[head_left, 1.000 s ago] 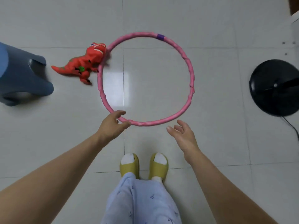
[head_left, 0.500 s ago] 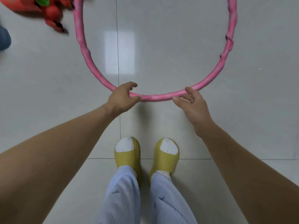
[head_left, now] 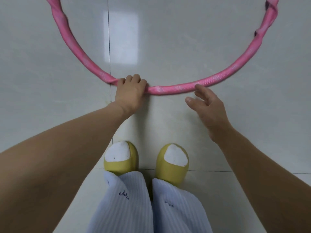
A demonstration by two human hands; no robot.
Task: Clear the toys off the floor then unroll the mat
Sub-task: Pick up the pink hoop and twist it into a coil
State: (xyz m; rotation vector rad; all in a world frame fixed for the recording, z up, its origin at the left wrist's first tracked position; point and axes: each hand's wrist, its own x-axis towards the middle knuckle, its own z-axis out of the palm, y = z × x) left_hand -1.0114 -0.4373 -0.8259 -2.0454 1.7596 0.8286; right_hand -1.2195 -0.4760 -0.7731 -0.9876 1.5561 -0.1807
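the left hand grips the large pink fabric-wrapped hoop, likely light and stiff, at its near arc; the right hand hovers slack-fingered just beside it.

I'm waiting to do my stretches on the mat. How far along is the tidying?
Nothing looks finished yet. In hand: the left hand grips the pink hoop, which lies on the tiled floor; the right hand is open beside it, one fingertip at the hoop, not gripping. Left: lifting the hoop away, clearing any other toys outside this view, then unrolling the mat, which is not in sight.
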